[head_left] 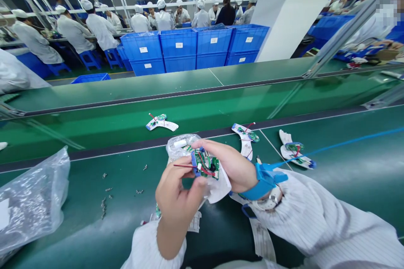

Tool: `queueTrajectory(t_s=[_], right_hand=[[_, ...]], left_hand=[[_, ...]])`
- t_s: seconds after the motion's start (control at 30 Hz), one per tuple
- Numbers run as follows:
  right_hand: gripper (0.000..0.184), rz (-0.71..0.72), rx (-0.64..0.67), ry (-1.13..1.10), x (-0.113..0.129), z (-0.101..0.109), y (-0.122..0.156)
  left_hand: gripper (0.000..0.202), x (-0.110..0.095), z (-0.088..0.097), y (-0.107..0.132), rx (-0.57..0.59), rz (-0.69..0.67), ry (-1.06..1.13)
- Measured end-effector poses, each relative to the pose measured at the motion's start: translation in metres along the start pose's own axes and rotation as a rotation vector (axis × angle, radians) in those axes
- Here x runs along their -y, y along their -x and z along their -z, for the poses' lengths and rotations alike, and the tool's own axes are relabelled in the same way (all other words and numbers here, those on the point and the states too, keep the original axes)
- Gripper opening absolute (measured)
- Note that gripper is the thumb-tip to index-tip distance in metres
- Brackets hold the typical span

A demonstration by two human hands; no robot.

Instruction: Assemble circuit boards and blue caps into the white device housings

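Between my two hands is a white plastic housing with a green circuit board [206,163], red wires and a blue end piece. My left hand [179,193] grips its left side, thumb and fingers closed at the blue end. My right hand [232,164] is wrapped round the far and right side, its fingers partly hidden behind the piece. A blue strap with a cord [263,180] circles my right wrist. Just behind my hands lies a clear plastic bag [181,143] with a white item in it. More white housings are partly hidden under my hands and forearms.
Similar housings with boards lie on the belt [162,122] and on the bench to the right [246,136], [296,151]. Small metal parts [104,206] are scattered at left, beside a large clear bag [38,210] of them. Blue crates [178,46] and seated workers are beyond.
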State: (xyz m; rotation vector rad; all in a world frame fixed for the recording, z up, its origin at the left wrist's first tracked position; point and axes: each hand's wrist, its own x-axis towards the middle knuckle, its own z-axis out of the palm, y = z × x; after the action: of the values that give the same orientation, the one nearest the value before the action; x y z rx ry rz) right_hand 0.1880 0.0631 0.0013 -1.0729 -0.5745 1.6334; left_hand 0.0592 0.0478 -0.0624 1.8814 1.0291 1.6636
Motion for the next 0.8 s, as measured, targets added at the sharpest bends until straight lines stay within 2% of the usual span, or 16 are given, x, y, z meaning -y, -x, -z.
queueTrajectory(t_s=[0.07, 0.27, 0.4, 0.5, 0.57, 0.6, 0.7, 0.8], right_hand=[[0.013, 0.005, 0.052, -0.001, -0.001, 0.002, 0.0], [0.014, -0.043, 0.155, -0.034, -0.007, 0.004, 0.0], [0.022, -0.137, 0.14, -0.067, -0.01, 0.002, 0.002], [0.019, -0.119, 0.113, -0.018, -0.008, 0.001, 0.003], [0.015, -0.068, 0.104, 0.064, -0.007, 0.001, 0.003], [0.014, -0.042, 0.094, 0.117, -0.007, 0.001, 0.003], [0.015, 0.045, 0.062, 0.275, -0.008, 0.003, 0.002], [0.015, 0.157, 0.053, 0.402, -0.01, 0.005, 0.002]], left_hand=[[0.025, 0.002, 0.002, -0.004, 0.054, -0.057, 0.042], [0.04, 0.01, 0.013, -0.014, 0.253, -0.093, -0.02], [0.052, 0.01, 0.02, -0.021, 0.355, -0.202, -0.117], [0.052, 0.007, 0.026, -0.023, 0.423, -0.195, -0.092], [0.049, 0.003, 0.03, -0.021, 0.442, -0.073, 0.021], [0.043, 0.0, 0.03, -0.02, 0.427, 0.033, 0.096], [0.021, -0.008, 0.026, -0.017, 0.282, 0.483, 0.362], [0.023, -0.014, 0.017, -0.017, 0.128, 0.893, 0.613]])
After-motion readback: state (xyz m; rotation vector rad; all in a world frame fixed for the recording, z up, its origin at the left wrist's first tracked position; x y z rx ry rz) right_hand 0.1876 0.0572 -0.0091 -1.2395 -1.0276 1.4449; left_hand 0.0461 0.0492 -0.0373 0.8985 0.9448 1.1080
